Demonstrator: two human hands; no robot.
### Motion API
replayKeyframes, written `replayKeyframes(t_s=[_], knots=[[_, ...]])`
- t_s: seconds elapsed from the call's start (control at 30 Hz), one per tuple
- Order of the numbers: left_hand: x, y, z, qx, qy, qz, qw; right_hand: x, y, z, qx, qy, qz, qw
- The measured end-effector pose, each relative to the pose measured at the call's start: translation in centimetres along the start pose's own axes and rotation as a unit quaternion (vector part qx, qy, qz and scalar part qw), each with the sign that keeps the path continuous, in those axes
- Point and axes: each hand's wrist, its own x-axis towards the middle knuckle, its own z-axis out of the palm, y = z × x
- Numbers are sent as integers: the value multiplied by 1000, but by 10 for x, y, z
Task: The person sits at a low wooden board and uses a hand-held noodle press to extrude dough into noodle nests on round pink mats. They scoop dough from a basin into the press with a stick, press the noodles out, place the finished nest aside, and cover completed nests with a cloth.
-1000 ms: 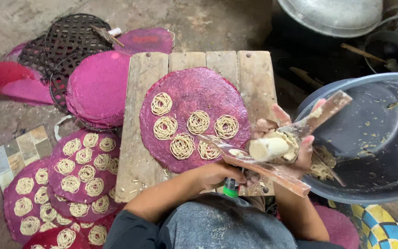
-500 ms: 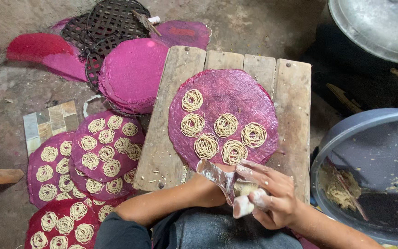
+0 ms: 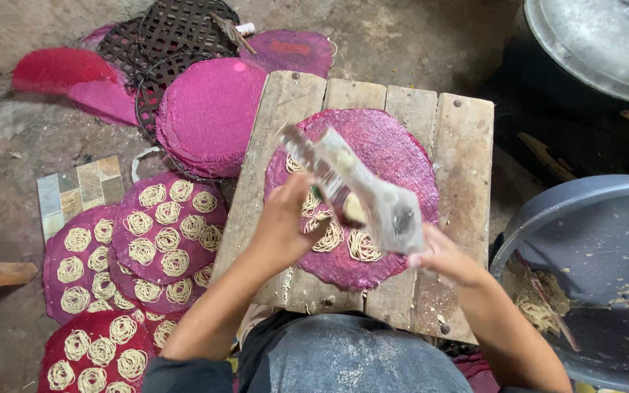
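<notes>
Both hands are working over the rough wooden plank table (image 3: pixel 460 182) right now. The left hand (image 3: pixel 285 218) is closing around the near end of a long, dough-smeared wooden noodle press (image 3: pixel 362 193), fingers wrapped tight on it, while the right hand (image 3: pixel 442 255) is gripping the other end down by the press's wide, flour-caked head. The press is hanging tilted above the round purple woven mat (image 3: pixel 394 145) lying on the table, blurred as it goes, its narrow handle pointing up and away to the left. Under it, pale coiled noodle nests (image 3: pixel 362 247) are sitting on the near part of that mat, partly hidden behind the tool and the hands.

Off to the left on the ground, more round purple and red mats filled with noodle coils (image 3: pixel 161 233) are lying overlapped, and a bare pink mat (image 3: pixel 209 116) is resting on dark lattice trays (image 3: pixel 183 29) beyond them. At the right, a large grey-blue plastic basin (image 3: pixel 591 240) is standing just beside the table, with scraps of dough clinging inside.
</notes>
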Motion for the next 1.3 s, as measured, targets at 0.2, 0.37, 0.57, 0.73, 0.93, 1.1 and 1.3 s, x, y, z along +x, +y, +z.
replayKeyframes(t_s=[0.2, 0.37, 0.57, 0.73, 0.93, 1.1, 1.3], knots=[[-55, -75, 1, 178, 68, -151, 970, 21, -16, -99, -583, 409, 27, 701], [-81, -108, 34, 207, 79, -158, 962, 41, 0, -146, -636, 494, 111, 583], [-72, -111, 41, 160, 110, -171, 966, 34, 3, -145, -752, 482, 43, 448], [-52, -107, 36, 119, 133, -179, 967, 27, 14, -105, -599, 477, 1, 643], [-40, -110, 36, 139, 76, -265, 951, 46, 35, -82, -614, 435, 69, 655], [-38, -124, 46, 103, 115, -219, 963, 62, 35, -87, -613, 438, 156, 639], [-34, -127, 49, -110, 90, -284, 948, 66, 34, -100, -519, 464, 223, 682]])
